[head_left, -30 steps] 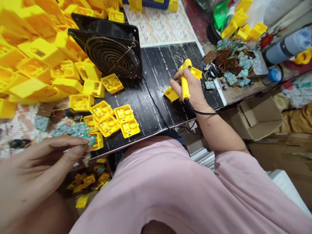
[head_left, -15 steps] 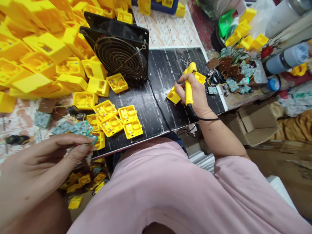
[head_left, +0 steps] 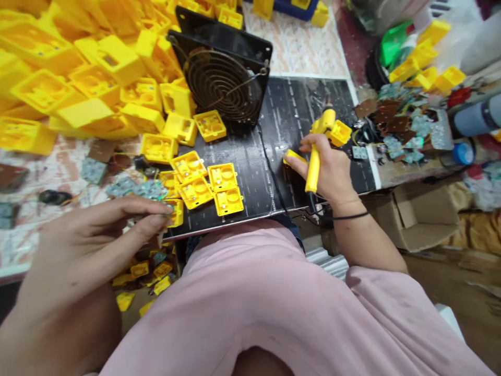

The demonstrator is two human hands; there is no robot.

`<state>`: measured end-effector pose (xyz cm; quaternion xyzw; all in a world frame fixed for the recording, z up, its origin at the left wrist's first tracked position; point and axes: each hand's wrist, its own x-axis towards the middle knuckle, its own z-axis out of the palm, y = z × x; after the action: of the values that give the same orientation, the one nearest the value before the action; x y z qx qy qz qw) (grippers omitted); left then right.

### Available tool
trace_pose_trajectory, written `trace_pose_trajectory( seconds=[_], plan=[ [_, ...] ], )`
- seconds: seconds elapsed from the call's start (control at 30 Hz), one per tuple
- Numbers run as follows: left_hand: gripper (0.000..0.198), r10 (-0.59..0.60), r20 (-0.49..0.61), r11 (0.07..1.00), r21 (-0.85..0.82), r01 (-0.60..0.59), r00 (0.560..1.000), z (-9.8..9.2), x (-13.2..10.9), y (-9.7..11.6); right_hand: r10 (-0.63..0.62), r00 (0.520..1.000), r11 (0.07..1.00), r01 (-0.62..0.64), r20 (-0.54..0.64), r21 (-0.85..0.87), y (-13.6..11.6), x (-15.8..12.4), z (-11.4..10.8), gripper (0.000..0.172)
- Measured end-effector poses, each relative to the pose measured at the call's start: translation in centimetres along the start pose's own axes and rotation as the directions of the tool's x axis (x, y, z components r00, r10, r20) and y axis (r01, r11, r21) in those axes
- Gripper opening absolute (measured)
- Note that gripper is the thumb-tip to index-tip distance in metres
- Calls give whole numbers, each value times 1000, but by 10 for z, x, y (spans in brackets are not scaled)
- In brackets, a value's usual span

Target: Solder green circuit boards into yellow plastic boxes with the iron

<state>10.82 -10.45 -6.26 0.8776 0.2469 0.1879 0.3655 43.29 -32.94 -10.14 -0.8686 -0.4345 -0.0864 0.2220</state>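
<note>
My left hand (head_left: pixel 90 250) is closed in a pinch at the left front of the bench. A small green circuit board (head_left: pixel 170 210) sits at its fingertips, mostly hidden by them. Right beside those fingertips is a group of open yellow plastic cases (head_left: pixel 195 191). My right hand (head_left: pixel 331 164) is wrapped round a yellow soldering gun (head_left: pixel 313 169) with a black cable, its metal tip pointing away from me. One yellow case (head_left: pixel 293 157) lies at my right thumb, partly covered; I cannot tell whether it is gripped. Another yellow case (head_left: pixel 340 133) stands just beyond the gun.
A black fan (head_left: pixel 223 78) stands upright on the black mat (head_left: pixel 250 149), its cord running to the front edge. Yellow cases (head_left: pixel 113 57) are heaped at the left. Circuit boards (head_left: pixel 407 122) and wires lie in a pile at the right. A cardboard box (head_left: pixel 422 219) is below.
The view has swung left, so the bench sits further right in the picture. My right hand and the soldering gun have come a little nearer to me. My left hand keeps its pinch.
</note>
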Motion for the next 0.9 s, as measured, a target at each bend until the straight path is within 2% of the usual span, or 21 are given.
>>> trace_pose_trajectory(
  seconds=[0.1,0.2,0.33,0.47,0.57,0.73,0.8,0.83,0.9],
  plan=[
    [12,-29,35,990,-138,34,999,-2,8,15,-135,991,990,134,-21,-43,-4,-13,-7,64],
    [12,-77,45,981,-176,84,996,-4,15,30,-259,963,964,262,-69,46,-7,-20,-7,59],
    [13,-33,56,983,-179,43,998,-5,15,33,-372,923,912,382,-94,147,-10,-20,2,54],
    [11,1,28,994,-112,2,1000,-4,6,20,-364,926,913,375,-98,161,-9,-17,12,56],
    [9,-19,-27,1000,-2,19,999,-6,7,21,-348,931,925,361,-114,118,1,-12,14,57],
    [23,-28,32,996,82,25,999,-16,25,38,-260,927,964,265,-271,-19,26,3,3,62],
    [25,-34,21,992,122,31,999,-21,32,39,-250,900,968,240,-357,-73,24,10,-3,60],
    [26,-29,24,990,142,25,999,-22,35,37,-278,880,959,275,-384,-64,18,13,-4,57],
    [27,25,44,984,178,-32,999,-21,38,33,-385,829,899,436,-405,36,-2,20,-2,48]
  ],
)
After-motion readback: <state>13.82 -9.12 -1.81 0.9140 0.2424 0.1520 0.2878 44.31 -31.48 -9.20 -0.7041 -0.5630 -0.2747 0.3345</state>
